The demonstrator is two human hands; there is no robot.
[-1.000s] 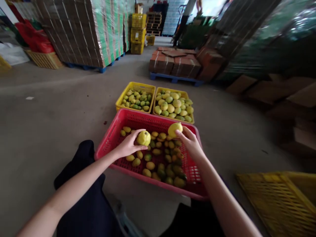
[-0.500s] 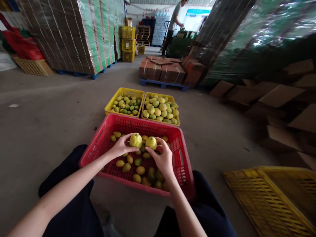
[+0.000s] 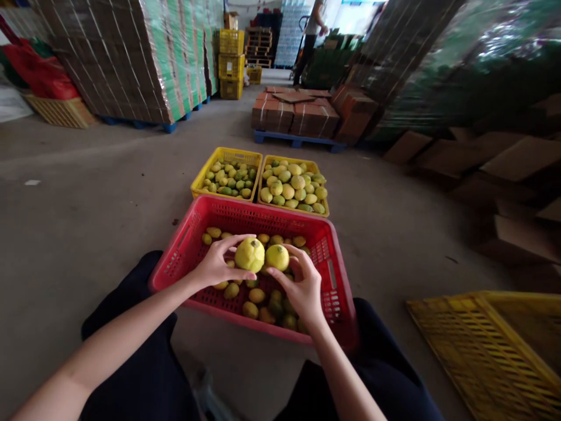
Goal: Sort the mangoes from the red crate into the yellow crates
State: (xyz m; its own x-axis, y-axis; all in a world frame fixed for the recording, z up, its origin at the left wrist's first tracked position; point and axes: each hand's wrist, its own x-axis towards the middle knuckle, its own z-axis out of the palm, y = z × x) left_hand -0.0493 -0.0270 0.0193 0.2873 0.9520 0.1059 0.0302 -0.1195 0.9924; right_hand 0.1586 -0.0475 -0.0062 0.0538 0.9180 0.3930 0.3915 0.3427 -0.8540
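Observation:
Between the thumb and fingers of my left hand is a large, bumpy yellow lemon, its stem end tilted up. My right hand grips a smaller, rounder lemon right beside it. Both hands are raised over a red plastic crate that stands between my knees. Loose yellow and greenish lemons lie in that crate, partly hidden by my hands. Just beyond its far edge, a left yellow crate holds smaller, greener lemons, and a right yellow crate is heaped with larger ones.
At the lower right rests another yellow crate. Cardboard boxes lie along the right side. Farther off are a blue pallet with bundled cardboard, wrapped stacks, piled yellow crates and a person standing.
The view has tipped down and shifted slightly, so the background sits higher. Both lemons are still held, and the left one appears nearer and larger.

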